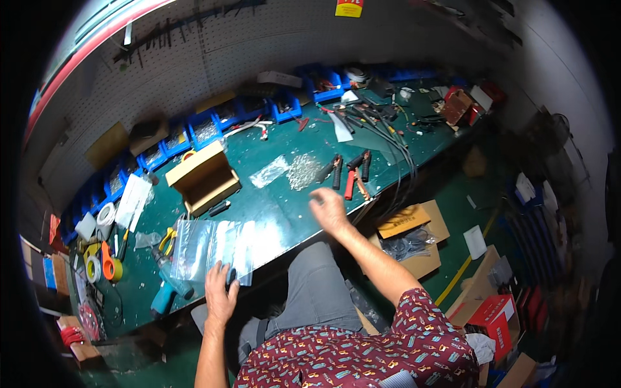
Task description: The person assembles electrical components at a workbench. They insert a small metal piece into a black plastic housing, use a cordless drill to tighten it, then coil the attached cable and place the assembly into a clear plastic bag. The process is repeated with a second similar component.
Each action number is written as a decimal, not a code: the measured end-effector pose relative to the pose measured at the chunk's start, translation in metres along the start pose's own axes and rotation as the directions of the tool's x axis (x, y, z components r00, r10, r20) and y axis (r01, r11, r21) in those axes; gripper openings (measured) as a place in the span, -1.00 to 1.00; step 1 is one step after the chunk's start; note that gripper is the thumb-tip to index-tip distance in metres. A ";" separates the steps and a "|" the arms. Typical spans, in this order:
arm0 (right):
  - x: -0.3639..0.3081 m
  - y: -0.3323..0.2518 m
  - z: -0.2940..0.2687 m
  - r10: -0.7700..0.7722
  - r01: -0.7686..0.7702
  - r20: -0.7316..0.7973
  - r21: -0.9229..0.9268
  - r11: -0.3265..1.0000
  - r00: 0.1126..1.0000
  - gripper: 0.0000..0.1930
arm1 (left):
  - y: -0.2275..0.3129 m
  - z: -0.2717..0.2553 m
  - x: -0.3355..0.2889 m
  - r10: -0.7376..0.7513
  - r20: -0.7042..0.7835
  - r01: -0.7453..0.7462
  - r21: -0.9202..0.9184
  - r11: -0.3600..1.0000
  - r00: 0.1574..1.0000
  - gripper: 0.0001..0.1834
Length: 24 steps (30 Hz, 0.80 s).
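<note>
My left hand (221,294) is at the table's front edge, over the lower end of some clear plastic bags (210,246). A small black piece (231,276) shows between its thumb and fingers; its kind is too small to tell. My right hand (328,211) hovers near the front edge with fingers loosely bent and apart, holding nothing that I can see. Just beyond it lie a pile of small silvery metal parts (304,171), a red-handled clamp (350,185) and several black-handled clamps (337,173). A small clear bag (270,171) is left of the pile.
An open cardboard box (204,179) stands on the green table (272,210), with blue bins (206,129) behind. A teal power drill (165,297), orange scissors (110,262) and tape rolls (105,216) are at left. Black cables (388,136) hang over the right edge above an open carton (427,249).
</note>
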State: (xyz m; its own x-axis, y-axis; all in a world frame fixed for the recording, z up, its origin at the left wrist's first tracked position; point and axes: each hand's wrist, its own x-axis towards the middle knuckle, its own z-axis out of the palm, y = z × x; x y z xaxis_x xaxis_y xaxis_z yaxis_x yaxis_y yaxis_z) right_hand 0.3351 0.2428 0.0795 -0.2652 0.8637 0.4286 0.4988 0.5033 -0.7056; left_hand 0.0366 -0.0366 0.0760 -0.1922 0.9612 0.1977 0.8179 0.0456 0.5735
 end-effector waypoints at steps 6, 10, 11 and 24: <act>0.065 0.134 -0.078 0.117 -0.223 -0.394 -0.236 0.946 0.912 -0.80 | -0.001 0.032 -0.006 -0.154 0.118 0.126 0.216 0.968 0.981 -0.27; 0.089 0.184 -0.133 0.224 -0.451 -0.477 -0.438 0.778 0.850 -0.67 | 0.005 0.030 0.002 -0.259 0.116 0.212 0.311 0.926 0.959 -0.22; 0.095 0.185 -0.139 0.292 -0.512 -0.481 -0.430 0.744 0.827 -0.67 | 0.004 0.030 0.002 -0.302 0.112 0.253 0.323 0.912 0.947 -0.21; 0.191 0.265 -0.173 0.433 -0.542 -0.330 -0.573 0.614 0.839 -0.70 | 0.002 0.032 0.003 -0.310 0.114 0.262 0.317 0.912 0.944 -0.33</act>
State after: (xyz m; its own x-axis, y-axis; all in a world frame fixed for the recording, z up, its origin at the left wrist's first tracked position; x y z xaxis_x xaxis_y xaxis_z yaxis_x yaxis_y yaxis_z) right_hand 0.5592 0.5362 0.0715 0.2657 0.9337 0.2399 0.9232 -0.1747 -0.3424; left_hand 0.0549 -0.0252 0.0526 -0.3735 0.9240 -0.0821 0.8671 0.3792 0.3230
